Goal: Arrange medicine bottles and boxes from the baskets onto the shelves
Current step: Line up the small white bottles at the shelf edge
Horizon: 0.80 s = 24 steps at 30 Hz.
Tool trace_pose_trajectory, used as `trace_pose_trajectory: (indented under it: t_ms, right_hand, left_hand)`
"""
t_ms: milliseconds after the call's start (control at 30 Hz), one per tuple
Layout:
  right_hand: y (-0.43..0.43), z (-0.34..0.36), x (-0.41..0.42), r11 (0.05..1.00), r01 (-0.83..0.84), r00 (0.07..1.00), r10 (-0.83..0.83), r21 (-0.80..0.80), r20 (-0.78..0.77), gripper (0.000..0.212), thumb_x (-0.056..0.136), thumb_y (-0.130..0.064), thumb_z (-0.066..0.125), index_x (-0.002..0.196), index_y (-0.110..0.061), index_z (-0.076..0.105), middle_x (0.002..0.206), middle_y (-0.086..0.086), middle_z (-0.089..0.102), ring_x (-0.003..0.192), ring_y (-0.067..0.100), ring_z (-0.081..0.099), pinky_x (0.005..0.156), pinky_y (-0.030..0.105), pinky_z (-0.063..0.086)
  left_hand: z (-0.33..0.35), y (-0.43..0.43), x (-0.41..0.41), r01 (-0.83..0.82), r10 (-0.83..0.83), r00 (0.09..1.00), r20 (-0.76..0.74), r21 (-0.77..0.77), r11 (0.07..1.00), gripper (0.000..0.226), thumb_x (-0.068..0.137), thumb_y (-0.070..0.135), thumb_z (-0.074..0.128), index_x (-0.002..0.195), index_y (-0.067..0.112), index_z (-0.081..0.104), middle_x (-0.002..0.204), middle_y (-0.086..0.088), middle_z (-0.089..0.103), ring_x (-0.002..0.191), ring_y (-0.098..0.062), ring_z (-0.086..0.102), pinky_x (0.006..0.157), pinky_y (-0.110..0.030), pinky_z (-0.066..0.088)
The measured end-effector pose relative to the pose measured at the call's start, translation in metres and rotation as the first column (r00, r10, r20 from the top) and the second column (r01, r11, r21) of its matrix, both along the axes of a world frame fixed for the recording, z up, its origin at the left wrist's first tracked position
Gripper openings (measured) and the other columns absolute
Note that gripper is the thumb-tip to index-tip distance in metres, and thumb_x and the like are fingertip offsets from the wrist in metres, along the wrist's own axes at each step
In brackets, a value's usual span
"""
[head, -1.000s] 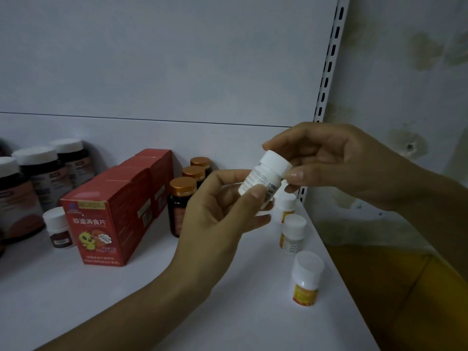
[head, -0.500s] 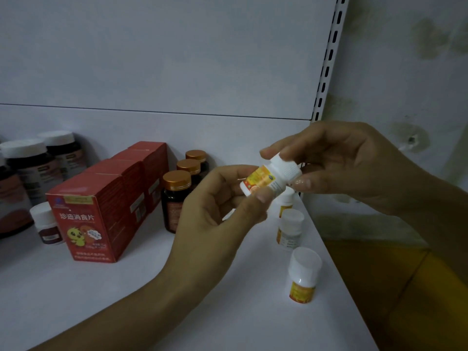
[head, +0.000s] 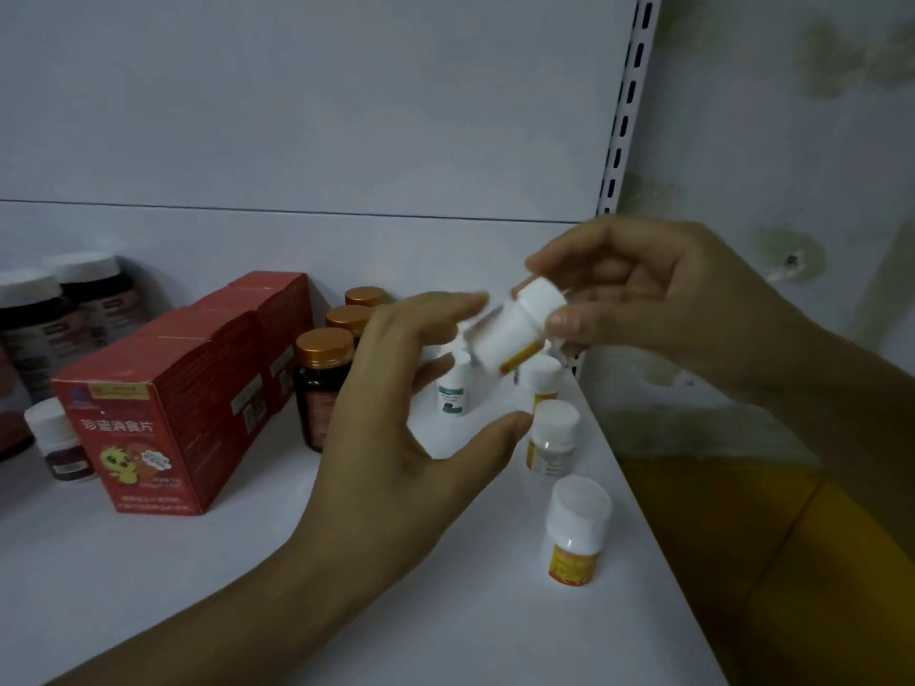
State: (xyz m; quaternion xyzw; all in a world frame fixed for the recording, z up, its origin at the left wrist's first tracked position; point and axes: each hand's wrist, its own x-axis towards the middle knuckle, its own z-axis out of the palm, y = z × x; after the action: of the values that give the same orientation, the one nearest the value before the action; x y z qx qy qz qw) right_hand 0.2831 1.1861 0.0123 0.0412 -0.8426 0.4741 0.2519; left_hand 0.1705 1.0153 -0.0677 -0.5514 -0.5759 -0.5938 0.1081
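A small white medicine bottle (head: 505,334) is held tilted above the right part of the white shelf (head: 247,586), at centre right of the frame, pinched at its white cap by the fingers and thumb of the right hand (head: 668,309); only a strip of orange-yellow label can be seen, and no writing on it can be read. The left hand (head: 396,438) is spread loosely just beside the bottle and grasps nothing; whether its blurred forefinger touches the bottle cannot be told. Below, three white bottles with orange labels (head: 577,532) are stood in a row along the shelf's right edge, with a green-labelled white bottle (head: 454,388) just beside them. Three dark bottles with copper caps (head: 324,383) are lined up at centre, all closed, contents unseen. To their left a row of red boxes (head: 148,423) is set, the nearest marked "消食片" above a yellow cartoon chick. At far left, dark jars with white lids (head: 29,319) and a small brown bottle (head: 59,438) are stood.
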Motion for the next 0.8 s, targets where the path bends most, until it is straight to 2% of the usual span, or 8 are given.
trace_pose_trajectory:
  t_ms: [67, 133, 267, 333, 433, 533, 700, 800]
  right_hand:
    - [0.013, 0.002, 0.003, 0.973, 0.175, 0.985, -0.174, 0.148, -0.023, 0.032, 0.066, -0.022, 0.074, 0.097, -0.019, 0.067, 0.093, 0.002, 0.073, 0.081, 0.017, 0.071, 0.069, 0.025, 0.059]
    - [0.024, -0.002, 0.005, 0.906, 0.293, 0.952, -0.305, 0.307, -0.011, 0.031, 0.067, -0.030, 0.076, 0.096, -0.024, 0.069, 0.089, -0.005, 0.071, 0.074, 0.012, 0.069, 0.069, 0.022, 0.058]
    - [0.032, -0.019, 0.002, 0.860, 0.340, 0.921, -0.387, 0.381, 0.052, 0.033, 0.067, -0.039, 0.077, 0.096, -0.024, 0.071, 0.087, -0.003, 0.070, 0.069, 0.012, 0.065, 0.060, 0.017, 0.055]
    - [0.034, -0.023, -0.001, 0.848, 0.356, 0.911, -0.408, 0.392, 0.056, 0.038, 0.064, -0.046, 0.075, 0.096, -0.025, 0.071, 0.087, -0.003, 0.069, 0.071, 0.012, 0.065, 0.059, 0.021, 0.057]
    - [0.035, -0.026, -0.006, 0.854, 0.349, 0.910, -0.408, 0.385, 0.080, 0.033, 0.070, -0.036, 0.078, 0.098, -0.020, 0.071, 0.085, -0.004, 0.069, 0.070, 0.011, 0.066, 0.058, 0.023, 0.058]
    - [0.032, -0.033, -0.013, 0.858, 0.336, 0.906, -0.407, 0.389, 0.115, 0.028, 0.072, -0.031, 0.079, 0.095, -0.020, 0.068, 0.079, -0.008, 0.065, 0.065, 0.005, 0.063, 0.055, 0.017, 0.055]
    - [0.033, -0.053, -0.024, 0.882, 0.277, 0.901, -0.376, 0.380, 0.217, 0.017, 0.078, -0.031, 0.075, 0.090, -0.023, 0.066, 0.081, -0.005, 0.068, 0.067, 0.008, 0.066, 0.055, 0.018, 0.055]
    - [0.035, -0.054, -0.023, 0.899, 0.243, 0.912, -0.340, 0.364, 0.229, 0.012, 0.083, -0.032, 0.070, 0.091, -0.023, 0.069, 0.081, -0.006, 0.070, 0.069, 0.005, 0.067, 0.054, 0.016, 0.052]
  left_hand:
    - [-0.006, 0.002, -0.001, -0.008, 0.019, 0.997, 0.071, -0.153, 0.988, 0.064, 0.071, 0.046, 0.068, 0.129, 0.035, 0.044, 0.129, 0.025, 0.047, 0.121, 0.000, 0.047, 0.094, -0.011, 0.041]
    - [-0.014, 0.006, -0.003, 0.027, 0.012, 0.991, 0.130, -0.295, 0.955, 0.061, 0.071, 0.057, 0.069, 0.125, 0.039, 0.046, 0.126, 0.028, 0.048, 0.118, 0.008, 0.046, 0.095, -0.011, 0.043]
    - [-0.022, 0.013, -0.001, 0.087, -0.012, 0.985, 0.171, -0.437, 0.895, 0.051, 0.073, 0.056, 0.066, 0.119, 0.040, 0.051, 0.122, 0.027, 0.052, 0.115, 0.007, 0.048, 0.096, -0.021, 0.047]
    - [-0.023, 0.015, 0.000, 0.116, -0.035, 0.984, 0.176, -0.472, 0.874, 0.055, 0.070, 0.051, 0.062, 0.122, 0.040, 0.051, 0.123, 0.028, 0.052, 0.116, 0.007, 0.048, 0.097, -0.022, 0.047]
    - [-0.025, 0.017, 0.000, 0.149, -0.077, 0.984, 0.157, -0.520, 0.841, 0.049, 0.082, 0.033, 0.065, 0.127, 0.044, 0.048, 0.128, 0.030, 0.050, 0.118, 0.008, 0.046, 0.098, -0.019, 0.045]
    - [-0.027, 0.018, -0.002, 0.149, -0.088, 0.986, 0.140, -0.522, 0.840, 0.051, 0.085, 0.025, 0.065, 0.128, 0.046, 0.047, 0.128, 0.029, 0.050, 0.119, 0.007, 0.046, 0.098, -0.016, 0.044]
    - [-0.028, 0.018, -0.004, 0.144, -0.096, 0.988, 0.119, -0.515, 0.845, 0.046, 0.087, 0.030, 0.064, 0.125, 0.050, 0.048, 0.124, 0.030, 0.052, 0.116, 0.009, 0.047, 0.092, -0.008, 0.042]
    - [-0.028, 0.017, -0.004, 0.152, -0.101, 0.987, 0.126, -0.504, 0.850, 0.049, 0.078, 0.036, 0.057, 0.123, 0.052, 0.049, 0.122, 0.034, 0.051, 0.116, 0.009, 0.047, 0.090, -0.006, 0.041]
